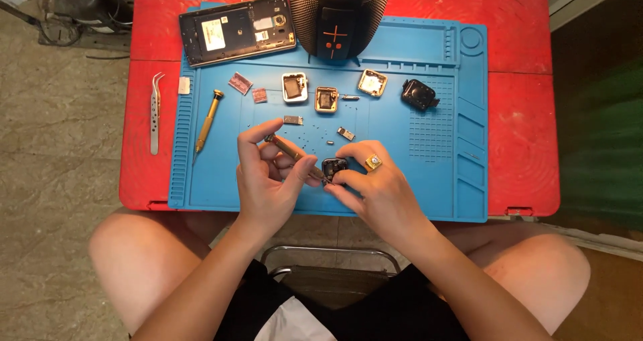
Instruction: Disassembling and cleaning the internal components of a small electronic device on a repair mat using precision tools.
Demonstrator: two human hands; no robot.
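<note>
The left hand (268, 180) pinches a thin screwdriver (293, 156) whose tip touches the small black case (334, 166) that the right hand (376, 187) grips on the blue mat (415, 180).

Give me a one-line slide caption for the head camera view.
Left hand works a small screwdriver into a dark watch body steadied by the right hand over a blue repair mat.

A thin brass screwdriver (293, 156) lies slanted between the left fingers (268, 155), its top end up by the pointing finger and its tip down. The tip touches a small, dark, square case (334, 167), pinched by the right fingers (349, 178), just above the blue mat.
</note>
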